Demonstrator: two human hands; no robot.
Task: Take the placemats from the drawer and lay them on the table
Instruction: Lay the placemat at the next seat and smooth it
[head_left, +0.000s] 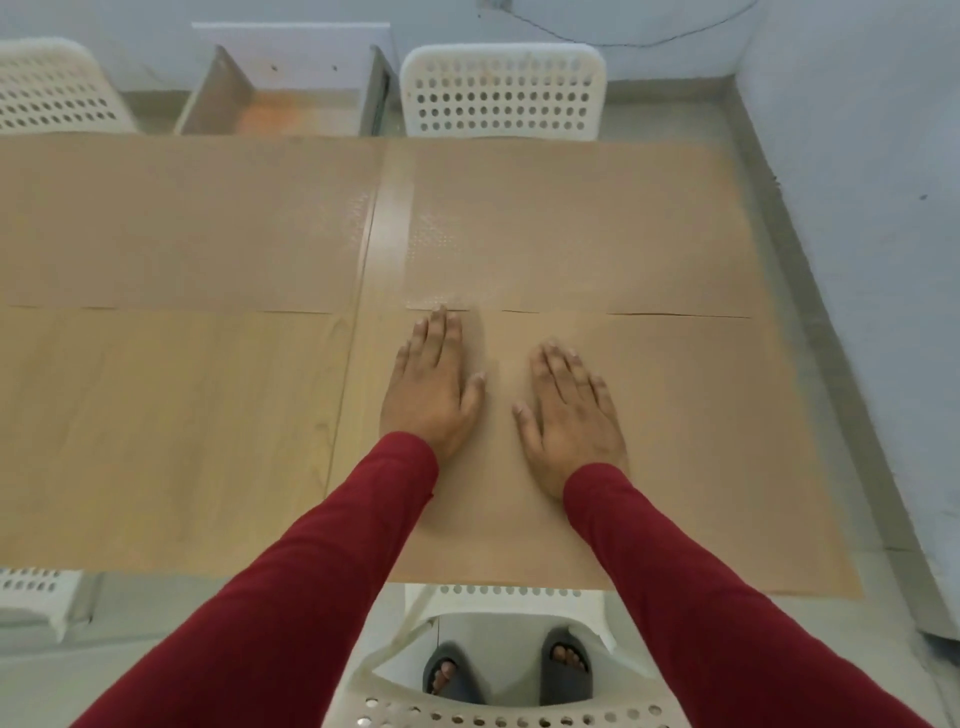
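I had left hand (428, 387) and right hand (569, 415) flat, fingers straight, on near-right placemat (675, 441). Best I smoothed outward, kept edge abutting far-right placemat (571, 228).

Four tan placemats lie flat on the wooden table (358, 395), two by two. The near right placemat (675, 457) covers the table's right front, its near edge at the table's front edge — its far edge meets the far right placemat (571, 223), which shows a fine dotted texture where light catches it. The far left placemat (182, 223) lies across a narrow bare strip from it. The near left placemat (156, 441) sits in front. Beyond the table stands the open drawer (280, 98).
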